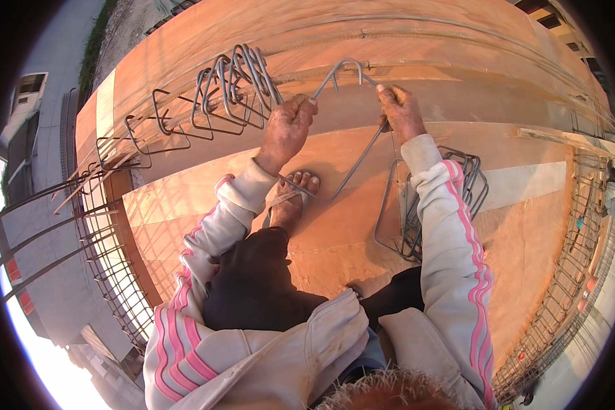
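Note:
Between my two hands hangs a rebar stirrup (360, 164), a bent grey steel loop with two hooked ends at its top corner. My left hand (288, 130) is closed round its left side, just below the hooks. The right side is gripped by my right hand (401, 113), fingers wrapped at that corner. The loop's lower corner reaches down near my sandalled foot (294, 198). To the left of my left hand, a row of stirrups (215, 96) stands along long bars. More stirrups (473, 178) lie piled beside my right forearm, which partly covers them.
Orange-brown formwork boards (348, 239) form the deck underfoot. Long steel bars (444, 31) run across the far side. Rebar cages (113, 273) line the deck's left edge, where bar ends jut out; another cage (560, 273) follows the right edge. A timber strip (560, 139) lies at the right.

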The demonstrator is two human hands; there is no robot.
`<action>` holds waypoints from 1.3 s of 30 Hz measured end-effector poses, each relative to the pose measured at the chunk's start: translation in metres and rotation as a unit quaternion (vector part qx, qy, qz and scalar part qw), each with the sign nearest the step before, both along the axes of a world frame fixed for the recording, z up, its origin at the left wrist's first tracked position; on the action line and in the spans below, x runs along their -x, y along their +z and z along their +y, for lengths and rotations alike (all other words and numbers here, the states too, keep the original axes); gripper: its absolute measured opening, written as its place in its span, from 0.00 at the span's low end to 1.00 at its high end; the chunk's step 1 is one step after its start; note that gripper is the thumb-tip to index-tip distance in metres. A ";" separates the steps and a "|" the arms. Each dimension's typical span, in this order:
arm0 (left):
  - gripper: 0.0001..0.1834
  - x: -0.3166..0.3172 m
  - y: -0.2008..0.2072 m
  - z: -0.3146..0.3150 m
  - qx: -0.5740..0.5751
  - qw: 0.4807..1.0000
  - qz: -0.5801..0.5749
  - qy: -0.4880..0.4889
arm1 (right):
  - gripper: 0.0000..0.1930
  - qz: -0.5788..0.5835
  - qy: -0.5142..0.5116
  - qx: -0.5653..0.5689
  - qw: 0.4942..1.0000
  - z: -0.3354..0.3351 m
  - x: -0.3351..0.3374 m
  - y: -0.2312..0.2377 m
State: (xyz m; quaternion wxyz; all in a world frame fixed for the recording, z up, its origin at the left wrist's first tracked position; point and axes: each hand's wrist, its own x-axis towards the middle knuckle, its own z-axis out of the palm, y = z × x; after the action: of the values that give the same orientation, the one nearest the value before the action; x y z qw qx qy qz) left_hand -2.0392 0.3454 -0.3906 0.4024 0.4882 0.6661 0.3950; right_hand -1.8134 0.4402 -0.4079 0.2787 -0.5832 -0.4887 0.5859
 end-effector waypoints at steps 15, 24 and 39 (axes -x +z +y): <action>0.18 0.018 0.038 0.018 0.008 0.977 0.195 -0.083 | 0.27 0.481 -0.228 0.285 0.797 -0.171 0.063 0.018; 0.41 0.062 0.053 0.118 -0.052 0.874 0.419 -0.240 | 0.30 0.537 -0.255 0.288 0.751 -0.155 0.110 0.069; 0.24 0.057 0.040 0.109 -0.209 0.787 0.526 -0.246 | 0.30 0.523 -0.284 0.260 0.760 -0.139 0.145 0.032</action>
State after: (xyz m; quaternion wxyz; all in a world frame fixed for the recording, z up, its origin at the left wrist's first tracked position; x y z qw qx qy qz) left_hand -2.0958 0.4544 -0.3503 -0.0389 0.8400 0.5330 0.0942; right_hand -1.9586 0.3015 -0.3756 0.4820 -0.3484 0.0924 0.7986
